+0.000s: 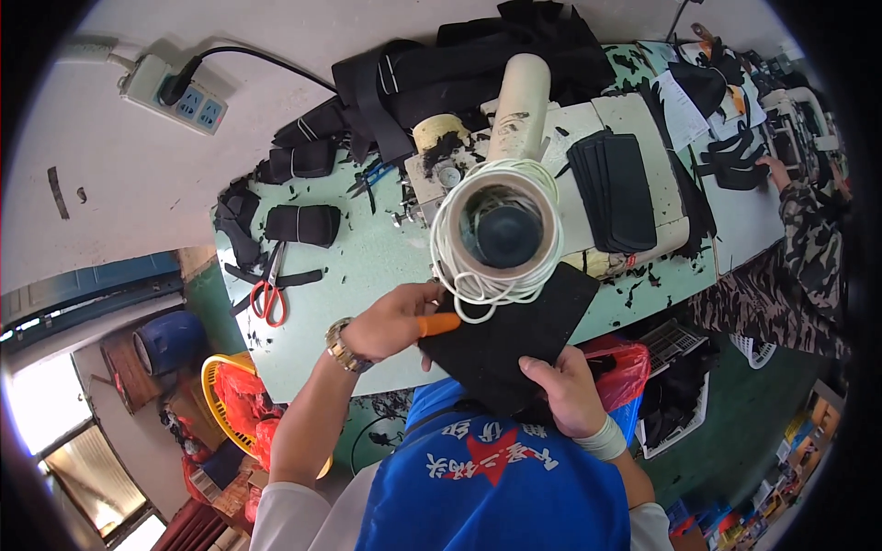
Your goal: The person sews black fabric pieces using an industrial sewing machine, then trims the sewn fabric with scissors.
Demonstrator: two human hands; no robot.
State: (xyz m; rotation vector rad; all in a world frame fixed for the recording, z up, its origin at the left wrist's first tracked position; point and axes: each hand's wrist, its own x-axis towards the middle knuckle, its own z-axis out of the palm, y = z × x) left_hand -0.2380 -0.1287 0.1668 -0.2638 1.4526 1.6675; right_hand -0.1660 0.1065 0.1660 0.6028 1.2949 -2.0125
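A flat black fabric piece (pixel 501 354) is held between my two hands, just above the near table edge and in front of the machine. My left hand (pixel 390 321), with an orange cover on one finger and a watch at the wrist, grips its left side. At the lower right corner, my right hand (pixel 568 390) pinches it with the thumb on top. Above the fabric, a tube wound with white cord (pixel 496 234) on the machine hides its far part. On the machine's right side lies a stack of black fabric pieces (pixel 614 193).
Red-handled scissors (pixel 268 301) and black rolled bundles (pixel 303 225) lie left on the green table (pixel 367 266). Black cloth (pixel 478 69) is heaped behind. A yellow basket (pixel 220 395) stands at lower left. Another person's hand (pixel 776 172) works at right. A crate (pixel 680 413) sits below.
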